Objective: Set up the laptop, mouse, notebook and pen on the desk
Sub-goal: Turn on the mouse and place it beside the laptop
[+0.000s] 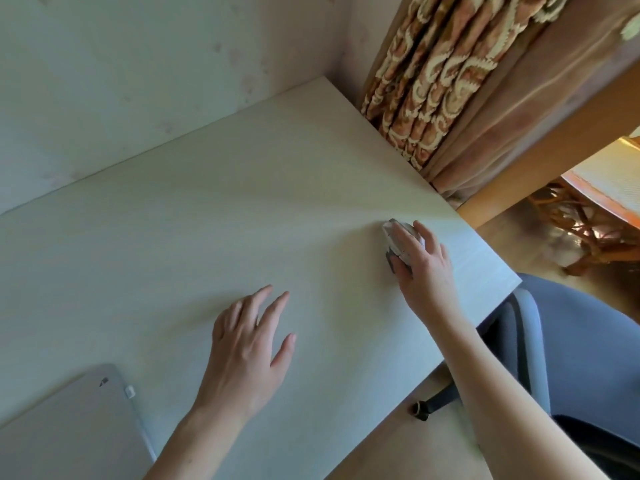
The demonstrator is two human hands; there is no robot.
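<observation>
Where the pale wall meets it along the far side, the tabletop (214, 188) is the largest item I log: a whitish slab, its right edge running diagonally from the far corner by the curtain (436, 74) down to a near corner beside the chair (588, 341). Most of its surface lies bare, with wide open room between the wall and my two hands.

Laptop (69, 434): silver, lid closed, flat on the tabletop at the lower left, partly cut off by the frame; a small white tab juts from its right edge.

Chair: blue-grey seat, off the tabletop's near right corner, over the wooden floor.

Left hand (249, 348): palm down over the bare tabletop, right of the laptop and apart from it, fingers (273, 303) spread wide, holding nothing; I cannot tell whether it touches the surface.

Right hand (426, 265): laid over the mouse (394, 240), fingers draped loosely across its top.

Mouse: grey and white, resting on the tabletop near the right edge, a strip of bare surface between it and the drop.
</observation>
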